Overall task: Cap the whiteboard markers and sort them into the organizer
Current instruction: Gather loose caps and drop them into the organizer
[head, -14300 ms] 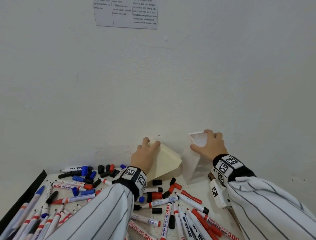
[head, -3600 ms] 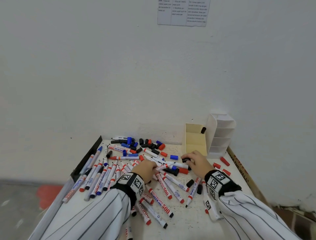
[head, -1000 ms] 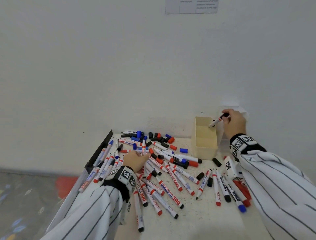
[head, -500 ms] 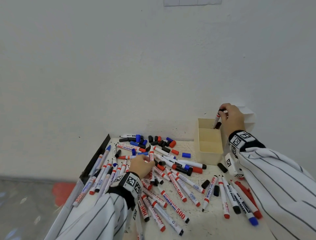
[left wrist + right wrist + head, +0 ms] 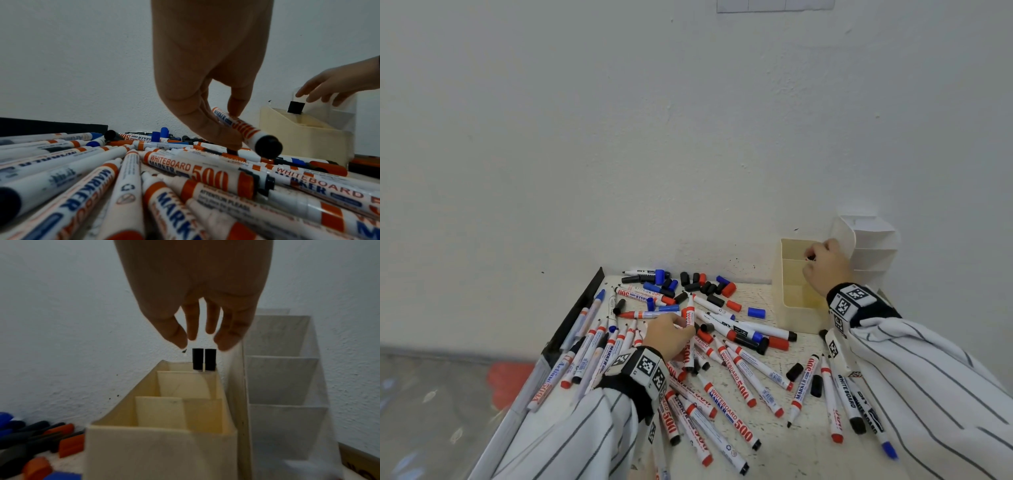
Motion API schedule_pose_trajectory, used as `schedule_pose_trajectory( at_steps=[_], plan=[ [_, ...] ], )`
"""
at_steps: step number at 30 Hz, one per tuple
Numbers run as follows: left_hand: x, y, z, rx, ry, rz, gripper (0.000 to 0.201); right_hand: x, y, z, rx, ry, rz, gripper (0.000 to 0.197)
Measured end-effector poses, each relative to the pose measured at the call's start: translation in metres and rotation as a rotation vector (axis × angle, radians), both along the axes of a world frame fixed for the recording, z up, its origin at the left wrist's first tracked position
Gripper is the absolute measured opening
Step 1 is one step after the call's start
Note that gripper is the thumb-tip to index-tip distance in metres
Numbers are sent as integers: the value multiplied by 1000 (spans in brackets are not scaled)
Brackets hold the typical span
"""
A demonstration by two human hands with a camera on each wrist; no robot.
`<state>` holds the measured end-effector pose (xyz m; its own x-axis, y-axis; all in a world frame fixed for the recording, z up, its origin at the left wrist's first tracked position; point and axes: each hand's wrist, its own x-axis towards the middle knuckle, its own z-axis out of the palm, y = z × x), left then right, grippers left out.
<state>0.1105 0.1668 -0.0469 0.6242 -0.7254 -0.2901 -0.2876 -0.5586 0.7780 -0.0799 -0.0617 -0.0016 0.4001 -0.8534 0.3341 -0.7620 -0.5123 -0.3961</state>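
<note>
the left hand sits low over the heap of loose markers, which spreads under it and out to both sides across the table. its fingers and thumb pinch one marker by the barrel; that marker is white with orange lettering and a black end cap, tilted, its capped end pointing back toward the wrist and its far end hidden behind the fingers. under the fingertips a black cap shows among the barrels; whether the hand touches it cannot be told.

just beyond the left hand, toward the wall, lies a scatter of loose caps in black, blue and red, mixed with a few more markers.

off to the right of that hand, and farther back, stands the cream organizer, with a white organizer touching its right side. the right hand hangs above the cream organizer's rearmost compartment, its fingers pointing down, loosely spread and holding nothing. directly below the fingertips, with a small gap, two capped markers stand upright side by side in that rear compartment, only their black caps showing above the rim. the two nearer compartments lie below the palm and wrist.
</note>
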Motion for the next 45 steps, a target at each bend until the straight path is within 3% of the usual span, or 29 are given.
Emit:
schedule_pose_trajectory(
  at_steps=[2, 4, 6, 11, 14, 18, 21, 24, 28, 37, 41, 45],
  plan=[
    [-1, 2, 1, -2, -8, -3, 25, 3, 16, -2, 152, 95, 123, 17],
    [0, 4, 1, 14, -29, -12, 31, 5, 33, -9, 328, 357, 195, 21],
    [-1, 7, 2, 21, -29, -14, 31, 2, 42, -17, 342, 476, 200, 23],
    [3, 18, 3, 2, -39, 24, 25, -6, 43, -26, 250, 343, 98, 14],
    [7, 23, 4, 0, -27, 50, 26, -1, 58, -26, 201, 289, 54, 21],
    [12, 32, 3, 1, -33, 90, 27, 25, 85, -27, 115, 218, 256, 22],
    [15, 40, -1, 10, -73, 100, 26, 52, 103, -34, 312, 301, 460, 40],
    [19, 49, -2, 15, -70, 117, 29, 72, 119, -45, 394, 538, 571, 58],
    [25, 60, -4, 6, -79, 124, 28, 85, 132, -55, 311, 657, 530, 53],
    [35, 76, -3, -7, -107, 126, 25, 94, 136, -50, 272, 362, 403, 19],
    [32, 77, -2, -7, -127, 37, 28, 92, 136, -41, 228, 62, 353, 26],
    [24, 75, -2, -32, -138, 19, 30, 85, 137, -23, 229, -35, 410, 19]
  ],
)
